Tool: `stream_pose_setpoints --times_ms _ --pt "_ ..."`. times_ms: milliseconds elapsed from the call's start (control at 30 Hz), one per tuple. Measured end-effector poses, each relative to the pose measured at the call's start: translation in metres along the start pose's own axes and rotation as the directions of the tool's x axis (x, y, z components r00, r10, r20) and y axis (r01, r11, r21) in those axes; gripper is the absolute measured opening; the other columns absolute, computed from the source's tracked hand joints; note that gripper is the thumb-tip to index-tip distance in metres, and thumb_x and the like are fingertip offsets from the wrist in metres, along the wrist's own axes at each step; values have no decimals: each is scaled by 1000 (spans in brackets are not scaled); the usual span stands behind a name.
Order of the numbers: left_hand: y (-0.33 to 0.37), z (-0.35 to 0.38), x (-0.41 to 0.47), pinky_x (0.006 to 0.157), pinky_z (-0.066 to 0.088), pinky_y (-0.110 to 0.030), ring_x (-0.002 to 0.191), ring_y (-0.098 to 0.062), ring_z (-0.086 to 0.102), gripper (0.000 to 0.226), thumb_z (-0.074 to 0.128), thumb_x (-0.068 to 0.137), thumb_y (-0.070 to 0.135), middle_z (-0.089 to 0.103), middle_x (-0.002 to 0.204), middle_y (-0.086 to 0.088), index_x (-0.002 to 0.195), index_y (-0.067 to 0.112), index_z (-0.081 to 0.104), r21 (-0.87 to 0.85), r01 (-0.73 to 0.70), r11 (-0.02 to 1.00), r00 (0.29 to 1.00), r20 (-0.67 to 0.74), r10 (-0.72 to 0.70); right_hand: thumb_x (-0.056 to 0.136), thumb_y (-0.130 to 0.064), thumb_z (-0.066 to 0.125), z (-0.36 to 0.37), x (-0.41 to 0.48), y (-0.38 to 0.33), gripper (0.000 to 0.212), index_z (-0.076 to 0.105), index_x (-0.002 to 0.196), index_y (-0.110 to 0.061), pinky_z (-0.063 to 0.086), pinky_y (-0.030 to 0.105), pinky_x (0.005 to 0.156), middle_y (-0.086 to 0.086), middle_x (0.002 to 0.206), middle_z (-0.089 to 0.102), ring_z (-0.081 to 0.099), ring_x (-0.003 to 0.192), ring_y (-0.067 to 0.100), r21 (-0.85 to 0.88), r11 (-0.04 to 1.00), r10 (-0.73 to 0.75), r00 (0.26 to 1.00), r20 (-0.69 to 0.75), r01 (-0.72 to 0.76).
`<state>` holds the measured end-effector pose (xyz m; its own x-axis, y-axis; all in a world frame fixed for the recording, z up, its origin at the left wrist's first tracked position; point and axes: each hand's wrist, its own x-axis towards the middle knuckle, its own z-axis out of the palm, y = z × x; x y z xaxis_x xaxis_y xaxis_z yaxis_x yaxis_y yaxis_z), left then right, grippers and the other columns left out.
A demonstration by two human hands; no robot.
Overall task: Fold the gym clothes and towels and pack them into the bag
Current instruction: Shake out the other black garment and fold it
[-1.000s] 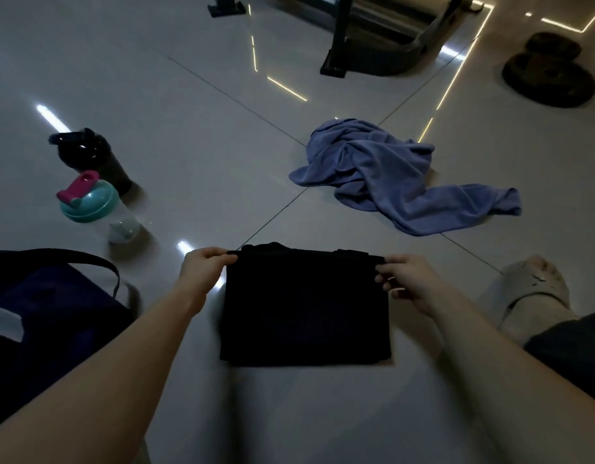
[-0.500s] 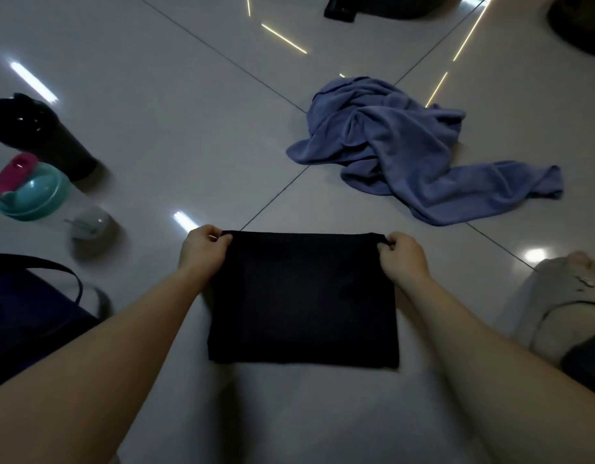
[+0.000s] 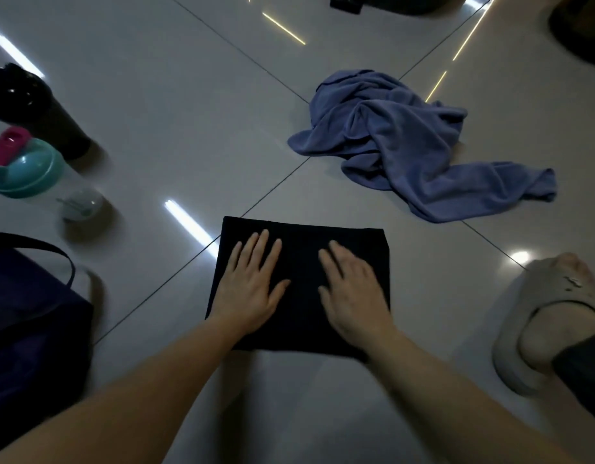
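Both hands, left (image 3: 249, 289) and right (image 3: 351, 289), lie flat with fingers straight, pressing a folded black rectangular garment (image 3: 301, 262) on glossy tiles (image 3: 188, 128)

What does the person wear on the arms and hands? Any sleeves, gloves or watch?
Nothing that shows. The left hand and right hand are bare: no gloves, watch or bracelet, and no ring visible in this dim light. Both forearms are uncovered to the picture's edge, without sleeves.

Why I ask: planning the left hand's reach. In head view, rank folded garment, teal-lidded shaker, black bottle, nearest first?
1. Folded garment, directly under the left hand.
2. Teal-lidded shaker, off to its left.
3. Black bottle, farther left, beyond the shaker.
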<state>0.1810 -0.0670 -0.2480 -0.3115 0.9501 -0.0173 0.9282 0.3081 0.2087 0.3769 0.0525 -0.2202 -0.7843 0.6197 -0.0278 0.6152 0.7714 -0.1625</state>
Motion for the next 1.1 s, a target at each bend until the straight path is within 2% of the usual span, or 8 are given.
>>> stream_pose_setpoints --times_ms 167,367,533,633,767,833,1000,1100 --pt "1 14 -26 126 8 -49 157 -25 -6 78 21 100 65 1 170 -10 163 21 6 6 86 996 994 69 -86 105 -55 22 20 -50 9 67 8 162 -23 14 52 124 5 170 3 -1 157 24 -100 995 -6 975 224 29" --pt "28 7 -50 126 4 -52 155 -32 -13 91 13 96 75 -5 169 -17 162 15 1 50 186 981 972 140 -191 102 -56 18 5 -27 50 69 17 162 -22 27 53 119 5 168 16 15 155 28 -172 984 93 953 288 -44" --pt "73 -15 -61 119 19 -60 151 -49 2 107 6 90 81 -3 162 -34 158 0 -10 285 189 940 900 332 -282 102 -36 44 -13 -17 33 71 10 162 -19 16 52 122 5 169 9 10 155 30 -213 972 167 930 328 -100" --pt "86 -38 -57 92 47 -51 134 -49 37 113 18 90 83 21 154 -39 156 -7 4 425 82 901 888 380 -260 84 -25 70 -17 -34 1 79 38 154 -14 29 52 118 9 164 28 30 149 33 -217 976 59 944 324 14" --pt "78 -64 -36 78 49 -35 104 -30 58 62 43 97 60 56 122 -18 129 7 55 336 52 940 914 363 -180 80 -27 77 -18 -66 -20 62 60 137 -14 41 48 112 9 155 45 46 140 32 -116 984 -95 944 317 138" --pt "56 -66 -30 84 43 -37 110 -28 53 38 48 96 43 55 124 -11 121 16 56 239 36 970 952 286 -106 79 -30 78 -21 -79 -25 57 64 132 -16 44 46 110 8 152 50 50 137 30 -110 977 -145 949 280 182" --pt "0 -47 -52 96 37 -42 122 -32 45 62 39 97 38 45 142 -12 155 20 30 254 32 967 947 302 -111 98 -63 37 -21 -102 -21 73 22 160 -28 7 40 124 -11 169 3 0 156 16 46 994 -108 857 504 99" --pt "-1 -44 -63 89 40 -42 110 -31 51 57 43 94 39 53 129 -13 147 19 42 240 37 970 956 273 -104 97 -69 31 -26 -98 -7 78 10 162 -32 6 42 124 -15 168 -5 -7 156 15 -20 997 -55 836 546 79"
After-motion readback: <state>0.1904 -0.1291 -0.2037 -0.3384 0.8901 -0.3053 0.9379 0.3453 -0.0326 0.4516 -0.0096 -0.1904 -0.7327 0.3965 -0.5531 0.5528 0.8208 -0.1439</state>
